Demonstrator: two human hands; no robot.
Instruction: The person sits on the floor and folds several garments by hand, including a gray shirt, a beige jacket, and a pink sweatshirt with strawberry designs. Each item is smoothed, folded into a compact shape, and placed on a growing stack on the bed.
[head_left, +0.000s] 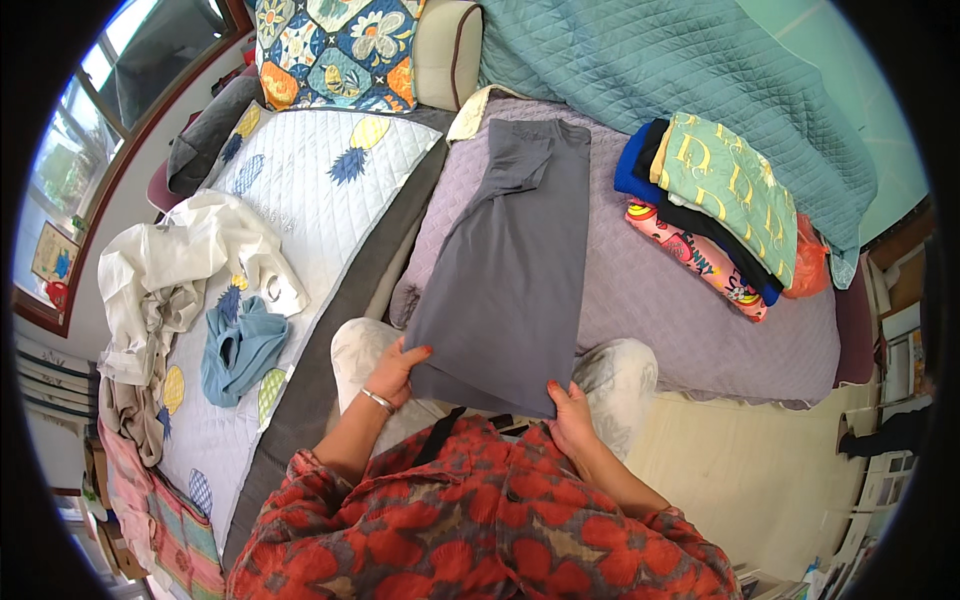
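A dark grey shirt (517, 255), folded lengthwise with a short sleeve laid over its upper part, stretches away from me across the mauve quilted sofa cover (645, 345). My left hand (397, 369) pinches the near left corner of its hem, thumb on top. At the near right corner, my right hand (568, 412) grips the hem the same way. Between the two hands the hem is held fairly taut above my lap. The fingers under the cloth are mostly hidden.
A stack of folded clothes, with a green patterned garment (731, 195) on top, lies to the right beside a red plastic bag (810, 259). Leftward, a crumpled blue garment (244, 349) and a white garment (195, 247) rest on a pineapple-print quilted pad (330, 217). A patterned cushion (341, 52) stands behind.
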